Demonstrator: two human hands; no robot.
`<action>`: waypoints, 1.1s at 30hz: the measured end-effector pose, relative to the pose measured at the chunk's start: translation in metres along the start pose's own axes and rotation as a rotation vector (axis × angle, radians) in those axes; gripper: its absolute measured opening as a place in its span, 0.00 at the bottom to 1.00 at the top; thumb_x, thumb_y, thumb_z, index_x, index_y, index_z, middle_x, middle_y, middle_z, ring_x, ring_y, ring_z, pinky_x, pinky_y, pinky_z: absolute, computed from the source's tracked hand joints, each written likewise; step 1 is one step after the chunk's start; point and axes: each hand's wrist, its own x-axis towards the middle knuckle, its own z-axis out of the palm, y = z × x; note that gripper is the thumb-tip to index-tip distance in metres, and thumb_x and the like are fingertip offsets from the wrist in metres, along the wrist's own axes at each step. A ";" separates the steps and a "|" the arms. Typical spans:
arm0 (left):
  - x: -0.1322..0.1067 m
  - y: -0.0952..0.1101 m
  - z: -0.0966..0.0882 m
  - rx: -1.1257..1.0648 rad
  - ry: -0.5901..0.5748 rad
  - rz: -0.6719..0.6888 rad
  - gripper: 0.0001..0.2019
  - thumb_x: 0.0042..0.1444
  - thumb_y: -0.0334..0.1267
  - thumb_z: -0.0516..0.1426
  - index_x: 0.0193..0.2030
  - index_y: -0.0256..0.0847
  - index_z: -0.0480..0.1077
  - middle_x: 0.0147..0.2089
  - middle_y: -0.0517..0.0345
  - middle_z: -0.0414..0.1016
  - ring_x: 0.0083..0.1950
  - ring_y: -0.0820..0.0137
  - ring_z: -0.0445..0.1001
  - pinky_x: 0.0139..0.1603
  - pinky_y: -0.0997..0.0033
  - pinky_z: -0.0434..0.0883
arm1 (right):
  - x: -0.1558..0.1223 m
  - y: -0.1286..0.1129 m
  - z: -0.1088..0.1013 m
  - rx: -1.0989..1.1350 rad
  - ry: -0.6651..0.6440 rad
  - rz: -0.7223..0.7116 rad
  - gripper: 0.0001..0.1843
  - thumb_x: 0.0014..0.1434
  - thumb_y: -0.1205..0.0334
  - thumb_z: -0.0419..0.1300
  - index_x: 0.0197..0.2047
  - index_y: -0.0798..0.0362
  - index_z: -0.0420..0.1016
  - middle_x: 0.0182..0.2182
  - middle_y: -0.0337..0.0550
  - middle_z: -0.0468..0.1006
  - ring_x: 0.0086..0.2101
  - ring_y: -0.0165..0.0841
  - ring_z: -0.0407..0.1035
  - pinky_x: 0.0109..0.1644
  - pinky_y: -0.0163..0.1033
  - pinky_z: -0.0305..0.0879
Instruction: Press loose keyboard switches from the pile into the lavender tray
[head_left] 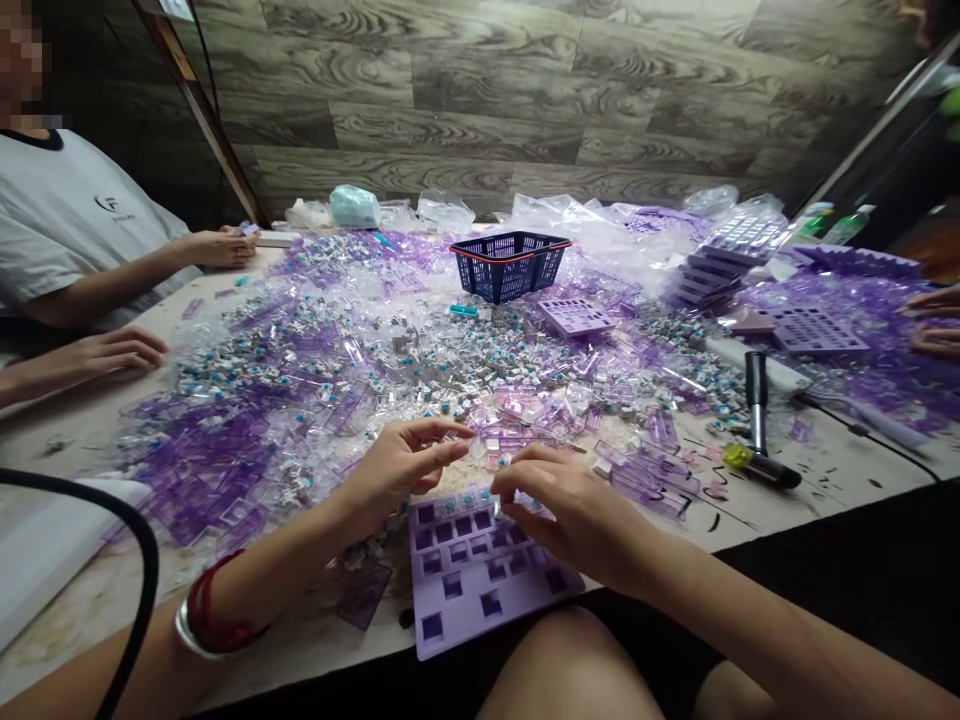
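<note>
1. Left hand (pixel 397 470): hovering just above the far edge of the purple grid tray (pixel 480 585), with thumb and forefinger drawing close together. Whether a small piece is sitting between them is too small to tell.
2. Right hand (pixel 574 515): lying palm down over the tray's far right corner, with its bent fingers pressing onto the top row. What lies under the fingertips is hidden, so the grip cannot be told.
3. Purple grid tray: lying flat at the near table edge, overhanging it slightly towards the person's lap. A few blue-topped switches (pixel 465 497) are sitting in the top row, and most square cells are showing open.
4. Step in hand, as judged: the top row is being filled with switches. A further piece would call for squaring it over an open cell and pressing straight down.
5. Loose stock (pixel 322 350): clear, purple and blue-tipped parts are spreading across most of the table (pixel 840 470), just beyond both hands.
6. Other items: a dark blue basket (pixel 510 265) is standing mid-table, a stack of trays (pixel 705 275) is at far right, and a yellow-tipped tool (pixel 759 463) is beside a black pen (pixel 756 385).
7. Co-workers: one person's hand (pixel 120 350) is resting at left, and another's hand (pixel 930 302) is showing at right.
8. Room: a wood-grain wall (pixel 487 100) is running behind the table.
</note>
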 end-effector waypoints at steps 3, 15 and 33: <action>0.000 0.001 0.000 0.016 -0.014 -0.005 0.19 0.49 0.47 0.65 0.42 0.34 0.73 0.19 0.71 0.49 0.19 0.83 0.43 0.18 0.81 0.43 | 0.003 -0.007 -0.004 -0.056 -0.078 0.010 0.06 0.61 0.75 0.51 0.37 0.59 0.67 0.31 0.47 0.72 0.36 0.35 0.64 0.38 0.38 0.63; -0.001 0.002 0.001 0.031 -0.026 -0.003 0.18 0.49 0.47 0.65 0.40 0.34 0.73 0.19 0.71 0.50 0.18 0.84 0.44 0.17 0.81 0.43 | 0.013 -0.011 -0.008 -0.125 -0.203 0.066 0.07 0.59 0.77 0.52 0.37 0.57 0.66 0.32 0.44 0.72 0.35 0.32 0.65 0.40 0.36 0.62; -0.004 0.007 0.002 0.144 -0.039 -0.018 0.19 0.48 0.48 0.63 0.40 0.34 0.71 0.18 0.72 0.48 0.19 0.81 0.44 0.19 0.79 0.44 | 0.010 0.003 -0.002 0.014 -0.101 0.044 0.06 0.56 0.75 0.59 0.34 0.55 0.70 0.32 0.41 0.74 0.36 0.31 0.67 0.42 0.36 0.63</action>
